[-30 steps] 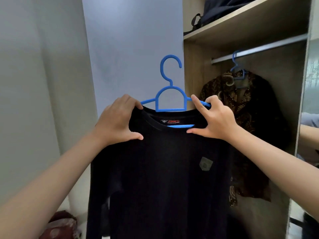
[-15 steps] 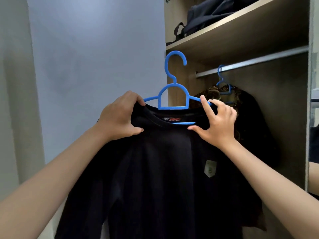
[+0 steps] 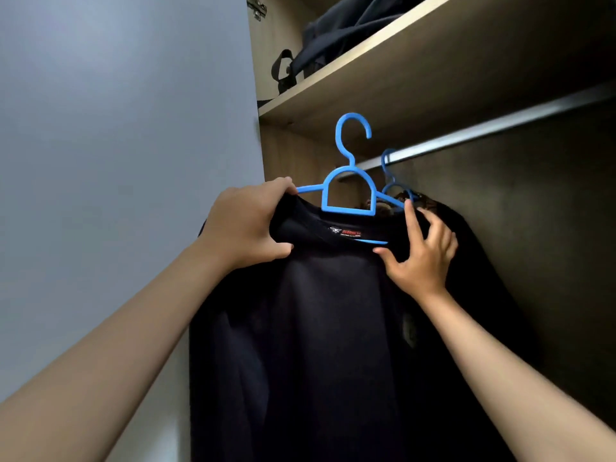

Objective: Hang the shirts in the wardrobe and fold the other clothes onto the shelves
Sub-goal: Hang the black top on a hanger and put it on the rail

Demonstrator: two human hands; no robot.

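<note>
A black long-sleeved shirt (image 3: 320, 328) hangs on a blue plastic hanger (image 3: 348, 181) that I hold up in front of the open wardrobe. My left hand (image 3: 246, 225) grips the shirt's left shoulder and the hanger arm under it. My right hand (image 3: 421, 251) pinches the right shoulder between thumb and fingers. The hanger's hook is free in the air, below and left of the metal rail (image 3: 500, 128). Behind it a second blue hanger (image 3: 391, 181) hangs on the rail with a dark patterned shirt (image 3: 426, 203), mostly hidden.
A wooden shelf (image 3: 383, 71) runs above the rail, with a dark bag (image 3: 336, 31) on it. The grey wardrobe door (image 3: 126, 145) stands open on the left. The wardrobe's dark back panel (image 3: 533, 228) fills the right side.
Both hands have lifted the shirt and hanger up and rightward, closer to the rail; the view has tilted upward and the patterned shirt is now mostly covered by the black shirt.
</note>
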